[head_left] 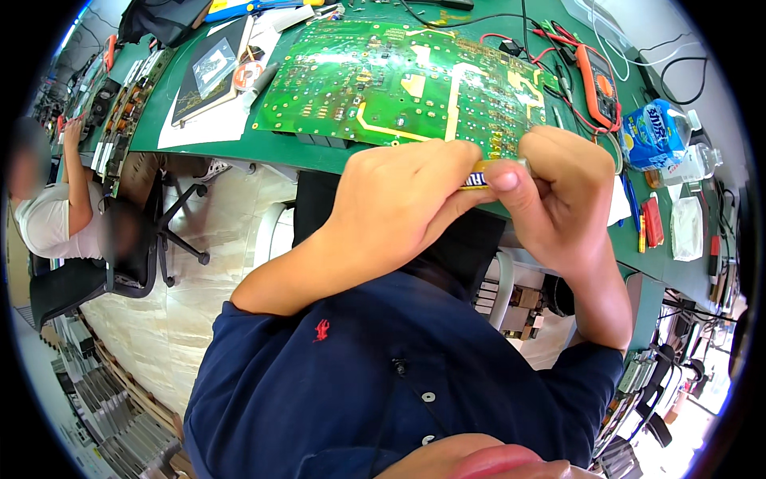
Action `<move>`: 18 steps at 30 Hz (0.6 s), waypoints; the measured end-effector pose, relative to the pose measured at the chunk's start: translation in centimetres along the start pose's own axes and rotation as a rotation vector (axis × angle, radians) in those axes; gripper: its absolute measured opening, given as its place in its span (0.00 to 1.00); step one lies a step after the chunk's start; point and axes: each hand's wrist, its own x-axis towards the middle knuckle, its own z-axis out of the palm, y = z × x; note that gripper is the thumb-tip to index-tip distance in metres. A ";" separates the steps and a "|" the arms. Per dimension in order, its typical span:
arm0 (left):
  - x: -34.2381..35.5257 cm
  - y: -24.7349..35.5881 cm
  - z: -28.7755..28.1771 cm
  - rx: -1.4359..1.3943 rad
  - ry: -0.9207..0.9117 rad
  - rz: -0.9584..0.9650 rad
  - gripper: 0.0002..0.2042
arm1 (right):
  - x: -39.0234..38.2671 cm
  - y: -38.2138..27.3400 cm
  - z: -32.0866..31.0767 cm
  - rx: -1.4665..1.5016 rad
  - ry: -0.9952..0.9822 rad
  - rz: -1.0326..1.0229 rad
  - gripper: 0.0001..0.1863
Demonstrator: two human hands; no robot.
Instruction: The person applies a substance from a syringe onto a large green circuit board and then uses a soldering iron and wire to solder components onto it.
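Observation:
My left hand (403, 195) and my right hand (558, 195) meet at the desk's front edge, both closed on a small yellow-and-blue printed cylinder (475, 177), perhaps a tube. My right thumb lies at its right end, near a small silvery tip; the rest of it is hidden by my fingers. Just beyond my hands is a large green circuit board (399, 80), raised at its front on dark blocks.
A worker (72, 223) sits at the left beside more boards (120, 120). Black notebook and papers (183, 128) lie left of the board; an orange multimeter (597, 86), leads, blue packet (650, 140), bottle (686, 168), red item (653, 219) and white packet (686, 231) lie right.

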 end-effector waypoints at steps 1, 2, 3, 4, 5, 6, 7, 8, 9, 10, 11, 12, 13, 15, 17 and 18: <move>0.0 -0.1 -0.1 0.026 -0.006 0.011 0.12 | 0.0 0.1 0.5 0.045 0.046 0.024 0.32; 0.0 0.0 -0.1 0.041 -0.015 0.024 0.13 | -0.2 0.0 0.4 0.089 0.018 0.049 0.27; -0.1 0.0 -0.2 0.055 -0.023 0.036 0.14 | -0.4 -0.3 0.1 0.133 -0.010 0.072 0.24; -0.1 0.1 -0.4 0.073 -0.032 0.048 0.14 | -0.5 -0.5 -0.1 0.181 -0.038 0.096 0.21; -0.2 0.2 -0.5 0.076 -0.040 0.046 0.14 | -0.4 -0.5 -0.2 0.178 -0.046 0.067 0.20; -0.3 0.4 -0.6 0.078 -0.048 0.044 0.14 | -0.3 -0.4 -0.2 0.175 -0.055 0.037 0.20; -0.2 0.5 -0.5 0.064 -0.028 0.037 0.14 | -0.3 -0.4 -0.3 0.168 -0.066 0.008 0.19; -0.2 0.6 -0.4 0.051 -0.008 0.029 0.14 | -0.4 -0.5 -0.2 0.191 -0.052 0.024 0.19; -0.2 0.7 -0.4 0.038 0.012 0.022 0.14 | -0.4 -0.6 0.1 0.214 -0.039 0.039 0.18; -0.2 0.8 -0.3 -0.005 -0.020 -0.008 0.14 | -0.5 -0.7 0.3 0.236 -0.024 0.055 0.18; -0.2 1.0 -0.3 -0.048 -0.054 -0.037 0.14 | -0.6 -0.7 0.7 0.254 0.004 0.035 0.17; -0.2 1.0 -0.4 -0.091 -0.087 -0.066 0.14 | -0.7 -0.6 1.0 0.271 0.033 0.016 0.17; -0.2 1.0 -0.5 -0.127 -0.115 -0.084 0.14 | -0.7 -0.6 1.3 0.291 0.062 -0.003 0.17; -0.3 0.9 -0.8 -0.199 -0.173 -0.119 0.13 | -0.7 -0.4 1.4 0.290 0.056 -0.047 0.16; -0.3 0.7 -0.9 -0.274 -0.218 -0.160 0.14 | -0.7 -0.3 1.5 0.299 0.051 -0.080 0.16; -0.4 0.7 -1.0 -0.312 -0.241 -0.181 0.14 | -0.7 -0.4 1.6 0.309 0.050 -0.090 0.16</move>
